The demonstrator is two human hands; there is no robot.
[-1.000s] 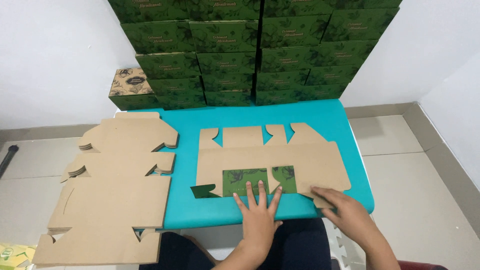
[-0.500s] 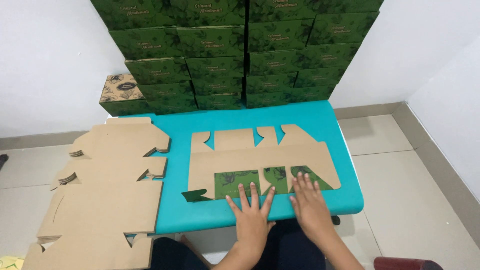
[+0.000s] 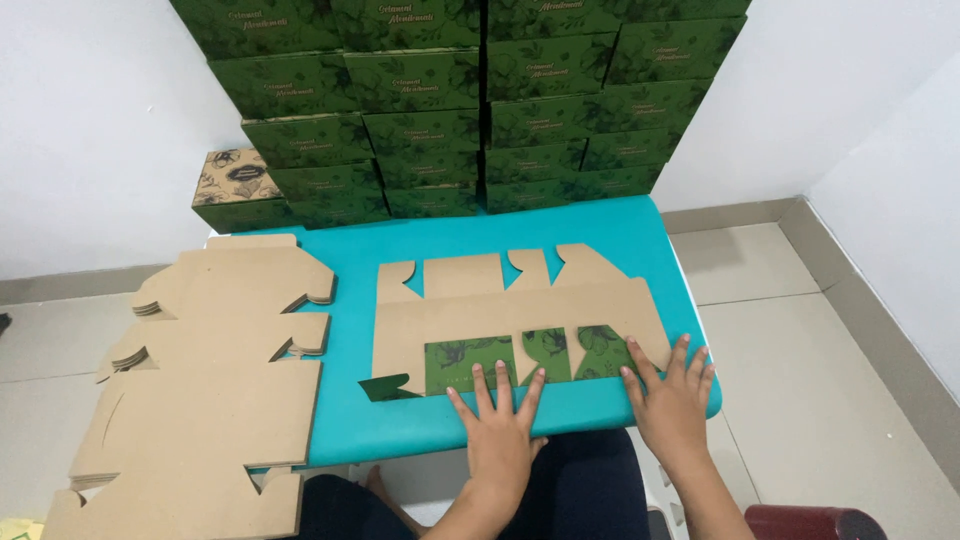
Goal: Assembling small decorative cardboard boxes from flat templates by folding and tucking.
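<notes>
Flatly, both hands [image 3: 500, 425] [image 3: 672, 395] press the cardboard blank's [image 3: 510, 320] near edge.

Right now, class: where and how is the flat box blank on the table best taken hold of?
Probably pinch the box blank along its near folded flaps, coming from the table's front edge. It lies flat, and both the left hand and right hand already rest there.

One view only, from the camera on my head, tilted steeply down and forward over the teal table [image 3: 600, 225]. Near range: my lap at 6 o'clock, stacked green boxes [image 3: 450, 100] against the wall at 12.
</notes>
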